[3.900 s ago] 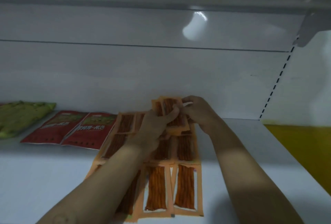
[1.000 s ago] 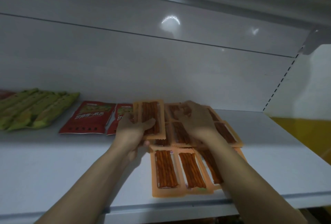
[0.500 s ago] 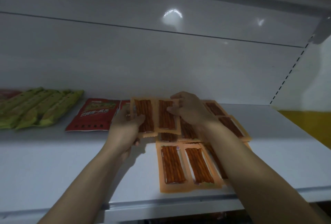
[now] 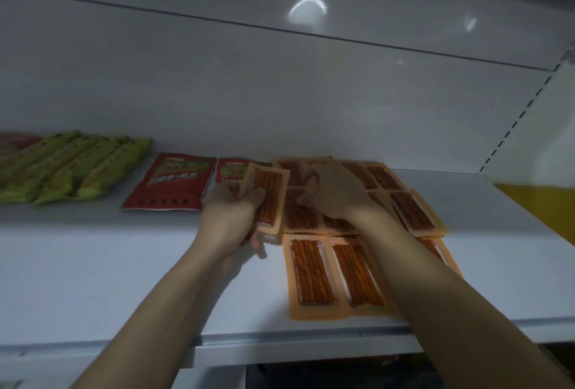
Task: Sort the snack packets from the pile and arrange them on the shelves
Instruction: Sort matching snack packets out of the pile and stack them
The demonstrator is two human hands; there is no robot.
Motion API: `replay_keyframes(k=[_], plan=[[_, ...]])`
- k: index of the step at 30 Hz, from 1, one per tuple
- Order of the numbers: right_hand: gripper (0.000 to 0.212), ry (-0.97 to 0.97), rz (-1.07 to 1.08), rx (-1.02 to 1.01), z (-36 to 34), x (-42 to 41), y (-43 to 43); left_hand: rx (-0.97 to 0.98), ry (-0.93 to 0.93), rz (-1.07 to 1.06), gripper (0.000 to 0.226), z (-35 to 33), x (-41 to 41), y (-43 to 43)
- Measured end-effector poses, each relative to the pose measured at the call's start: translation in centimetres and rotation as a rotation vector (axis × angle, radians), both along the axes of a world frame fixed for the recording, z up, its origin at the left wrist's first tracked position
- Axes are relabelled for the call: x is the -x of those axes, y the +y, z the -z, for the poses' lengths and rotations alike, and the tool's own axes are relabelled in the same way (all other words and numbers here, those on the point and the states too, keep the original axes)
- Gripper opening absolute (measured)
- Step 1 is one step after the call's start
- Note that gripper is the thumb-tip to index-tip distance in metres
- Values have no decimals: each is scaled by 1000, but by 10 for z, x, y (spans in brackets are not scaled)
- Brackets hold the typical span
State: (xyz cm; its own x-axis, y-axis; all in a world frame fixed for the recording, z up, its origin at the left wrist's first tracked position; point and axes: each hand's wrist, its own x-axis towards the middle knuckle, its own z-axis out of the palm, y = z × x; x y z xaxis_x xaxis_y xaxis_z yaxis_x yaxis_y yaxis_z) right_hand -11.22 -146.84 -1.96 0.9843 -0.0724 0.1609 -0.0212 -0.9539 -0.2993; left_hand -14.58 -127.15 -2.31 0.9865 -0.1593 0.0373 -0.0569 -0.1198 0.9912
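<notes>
Head view: bare white shelf point(image 4: 93, 264) spreads across the lower left, its front lip crossing the bottom. At mid-frame the left hand point(image 4: 228, 217) pinches a tilted orange packet point(image 4: 268, 194) of reddish-brown sticks; the right hand point(image 4: 337, 197) rests flat, fingers straight, on the laid-out packets point(image 4: 300, 215) beside it.

I see a glossy white back panel point(image 4: 280, 77) catching lamp glare above a smooth, duller painted shelf point(image 4: 124, 264). The orange packets point(image 4: 314, 276) look like thin plastic film with clear windows. The red packet point(image 4: 169, 186) and green packets point(image 4: 71, 167) show a soft sheen.
</notes>
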Motion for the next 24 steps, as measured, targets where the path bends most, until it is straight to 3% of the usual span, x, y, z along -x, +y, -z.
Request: replay_keyframes(k=[3, 7, 9, 15, 19, 24], plan=[[39, -68, -7, -65, -4, 3, 5, 49, -21, 20, 36, -2, 4, -3], [27, -60, -35, -624, -24, 27, 24, 112, -31, 106, 27, -7, 8, -7], [26, 8, -93, -766, -30, 41, 29, 59, -76, 179, 23, -12, 11, -8], [26, -30, -17, -852, -32, 68, 10, -113, -89, 270, 26, -19, 14, -6], [33, 43, 14, -716, -25, 84, 1, -221, -95, 220, 25, -15, 17, -5], [27, 56, 0, -590, -24, 100, -17, -380, -172, 141, 18, -2, 30, -6]])
